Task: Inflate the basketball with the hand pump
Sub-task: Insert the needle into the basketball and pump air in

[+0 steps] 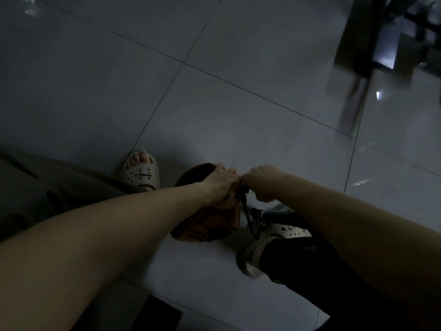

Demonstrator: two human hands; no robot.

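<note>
**Dim feed, ball on the floor, both hands busy at the valve end**

It's pretty dark on my end, but here's what I can make out. The orange-brown rubber basketball [207, 225] sits on the pale glossy tiled floor [214, 103] and looks saggy, with its far side caved in.

The left hand [222, 185] is draped over the top of the ball, fingers curled down its near-right side and holding it. The right hand [260, 182] is just right of the ball's top, touching the left hand. Its fingers are bunched tight, pinching the upper end of a thin black rubber hose [248, 218].

The hose runs lengthwise along the ball's right side, top end at the hands and lower end toward me. It ends by a dark part I can't identify.

A beige perforated foam slipper [138, 174] is just left of the ball, and a matching slipper [274, 237] is just right of it. Blurry dark furniture legs [353, 91] stand well beyond the ball, to the right.
</note>
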